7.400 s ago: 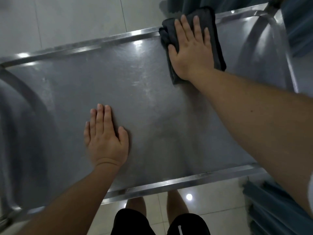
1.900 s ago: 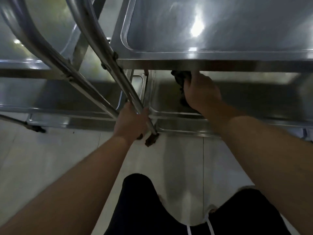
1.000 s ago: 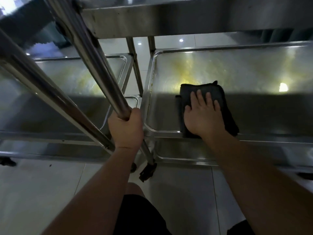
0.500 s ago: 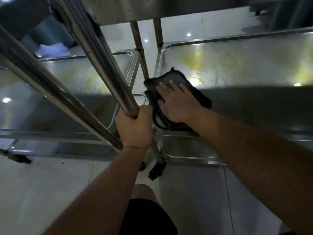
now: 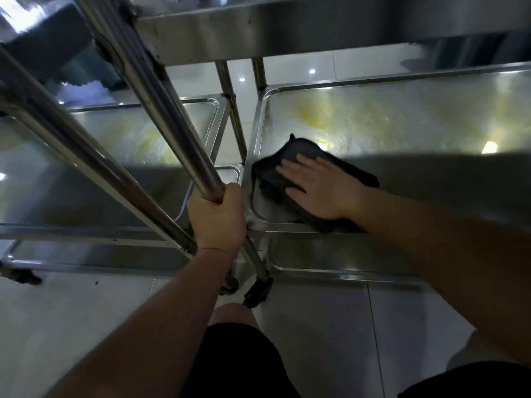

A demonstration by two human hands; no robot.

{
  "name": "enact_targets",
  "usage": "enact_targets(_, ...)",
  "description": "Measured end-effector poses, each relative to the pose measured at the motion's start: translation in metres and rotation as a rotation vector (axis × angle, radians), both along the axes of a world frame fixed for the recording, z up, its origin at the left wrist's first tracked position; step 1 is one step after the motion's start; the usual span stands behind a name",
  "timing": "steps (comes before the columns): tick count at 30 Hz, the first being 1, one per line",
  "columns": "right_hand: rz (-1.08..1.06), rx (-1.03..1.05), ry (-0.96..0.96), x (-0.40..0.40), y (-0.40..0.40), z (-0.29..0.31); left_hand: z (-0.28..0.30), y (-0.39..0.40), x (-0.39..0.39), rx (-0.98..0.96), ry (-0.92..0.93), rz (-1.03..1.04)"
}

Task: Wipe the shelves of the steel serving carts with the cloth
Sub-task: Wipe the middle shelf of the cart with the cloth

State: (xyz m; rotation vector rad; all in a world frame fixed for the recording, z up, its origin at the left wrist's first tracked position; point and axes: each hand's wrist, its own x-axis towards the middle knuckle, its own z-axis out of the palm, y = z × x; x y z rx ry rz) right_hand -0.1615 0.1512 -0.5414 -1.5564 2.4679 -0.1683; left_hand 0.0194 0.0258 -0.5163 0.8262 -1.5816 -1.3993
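Black cloth [image 5: 298, 170] lay in the near left corner of the cart's middle shelf [image 5: 402, 116], pressed flat under the right hand [image 5: 319, 188], fingers straight. Left hand [image 5: 217, 219] clenched round a steel upright [image 5: 161, 110].

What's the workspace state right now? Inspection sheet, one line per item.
Surface: middle shelf steel, yellowish smears on far part.
Job's things: dark cloth flat on shelf's near-left corner.
Clutter: nothing seen.
Grippers: right hand presses flat on cloth; left hand grips cart tube.
Cables: nothing seen.
Surroundings: second cart at left, also smeared; lower shelf; caster; tiled floor.
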Motion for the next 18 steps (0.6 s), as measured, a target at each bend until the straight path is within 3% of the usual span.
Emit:
enact_targets(6,-0.464,-0.088,-0.075,-0.015,-0.109,0.000,-0.010,-0.005,-0.004,-0.012,0.057,0.035)
enact_targets(10,-0.326,-0.085,-0.058,-0.005,-0.129,0.002,-0.013,-0.009,-0.005,-0.022,0.041,0.028)
enact_targets(18,-0.055,-0.057,-0.042,0.067,-0.061,0.002,-0.002,-0.004,-0.005,0.008,-0.005,0.058)
